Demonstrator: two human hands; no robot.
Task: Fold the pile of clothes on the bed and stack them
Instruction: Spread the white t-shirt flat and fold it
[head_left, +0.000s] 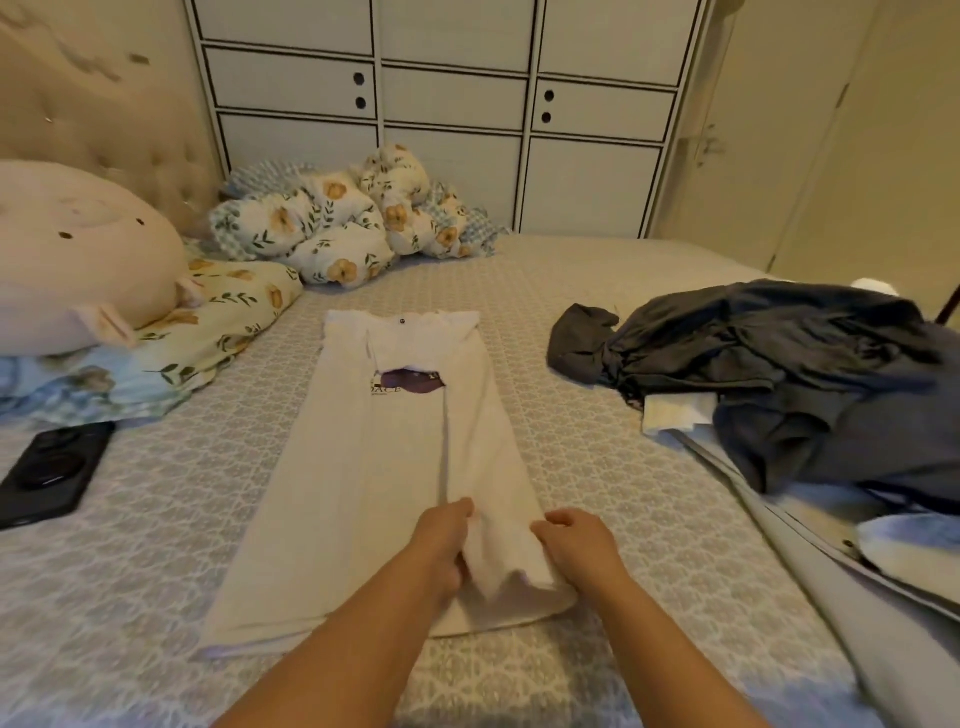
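Head view: "DACE" on white shirt (384, 467)

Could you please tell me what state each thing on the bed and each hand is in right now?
White shirt: laid flat, sides folded in lengthwise.
Left hand: gripping the shirt's lower hem.
Right hand: gripping the same hem.
Dark clothes: unfolded, heaped.
Phone: lying flat.
Floral blanket: bunched up.
Cupboard doors: closed.

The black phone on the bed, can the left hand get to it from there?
Probably yes. The phone lies in the open on the bed cover, with nothing between it and the left hand. But that hand is gripping the white shirt and would need to let go first.
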